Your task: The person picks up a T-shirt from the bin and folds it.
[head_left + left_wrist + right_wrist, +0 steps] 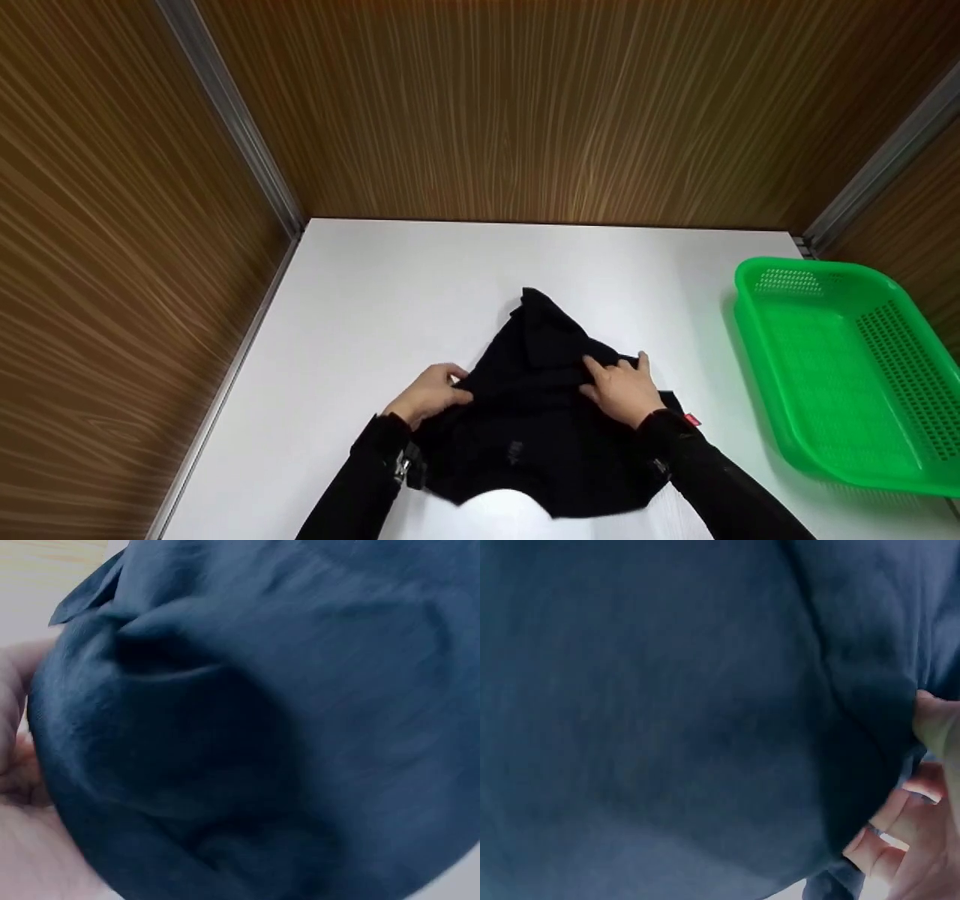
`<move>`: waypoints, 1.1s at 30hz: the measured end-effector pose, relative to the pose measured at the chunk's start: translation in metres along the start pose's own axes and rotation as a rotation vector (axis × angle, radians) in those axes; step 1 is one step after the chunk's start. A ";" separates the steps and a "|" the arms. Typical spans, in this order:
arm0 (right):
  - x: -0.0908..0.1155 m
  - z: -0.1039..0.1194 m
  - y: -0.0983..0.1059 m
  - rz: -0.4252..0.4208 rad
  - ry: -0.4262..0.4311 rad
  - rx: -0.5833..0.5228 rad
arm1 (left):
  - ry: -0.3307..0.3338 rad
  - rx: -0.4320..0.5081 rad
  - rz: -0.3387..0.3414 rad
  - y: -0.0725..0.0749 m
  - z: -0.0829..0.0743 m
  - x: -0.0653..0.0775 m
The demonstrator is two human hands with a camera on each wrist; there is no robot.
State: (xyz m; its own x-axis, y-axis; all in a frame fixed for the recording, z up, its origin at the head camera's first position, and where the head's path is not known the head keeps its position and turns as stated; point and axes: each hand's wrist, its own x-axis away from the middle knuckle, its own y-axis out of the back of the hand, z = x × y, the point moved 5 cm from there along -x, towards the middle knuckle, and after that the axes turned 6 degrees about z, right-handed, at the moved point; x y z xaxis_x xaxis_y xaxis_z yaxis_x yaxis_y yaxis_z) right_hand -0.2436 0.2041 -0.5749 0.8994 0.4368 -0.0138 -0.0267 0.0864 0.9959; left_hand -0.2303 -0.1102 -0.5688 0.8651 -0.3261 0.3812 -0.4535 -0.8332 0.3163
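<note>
A black shirt lies partly folded on the white table, with a curved edge toward the person and a small grey print on it. Its far part is folded over itself and narrows to a point at the back. My left hand pinches the left edge, thumb on top of the cloth. On the right side of the fold, my right hand grips the cloth between thumb and fingers. Dark fabric fills most of the left wrist view. In the right wrist view the thumb and fingers meet at the fabric's edge.
A green plastic basket with perforated sides stands at the right of the table. Wood-grain panels enclose the table at the back and both sides. A small red tag sticks out from the shirt's right edge.
</note>
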 end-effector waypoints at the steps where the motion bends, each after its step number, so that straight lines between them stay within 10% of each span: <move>1: 0.000 -0.001 0.001 -0.014 -0.015 -0.016 | -0.020 0.003 -0.027 0.002 -0.001 -0.001; 18: 0.008 -0.028 0.004 -0.250 -0.145 0.049 | -0.166 -0.154 -0.121 0.013 -0.006 -0.002; 23: 0.005 -0.021 0.002 -0.274 0.067 0.083 | -0.243 -0.280 -0.354 0.022 -0.012 0.002; 27: 0.004 -0.004 -0.003 -0.126 0.381 0.064 | -0.356 -0.527 -0.495 0.012 -0.027 0.008; 30: 0.006 0.005 -0.005 -0.023 0.465 0.029 | -0.492 -0.773 -0.385 -0.018 -0.040 0.013; 33: 0.004 0.007 -0.003 0.011 0.377 0.022 | -0.602 -0.992 -0.067 -0.061 -0.044 0.018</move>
State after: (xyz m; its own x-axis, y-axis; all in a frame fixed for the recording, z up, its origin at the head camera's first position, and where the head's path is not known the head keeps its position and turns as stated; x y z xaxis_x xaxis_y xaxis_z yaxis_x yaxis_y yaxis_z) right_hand -0.2366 0.1994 -0.5769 0.6756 0.7366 -0.0307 -0.0229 0.0626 0.9978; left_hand -0.1963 -0.0454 -0.5433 0.7347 -0.6763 -0.0522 -0.1414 -0.2279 0.9634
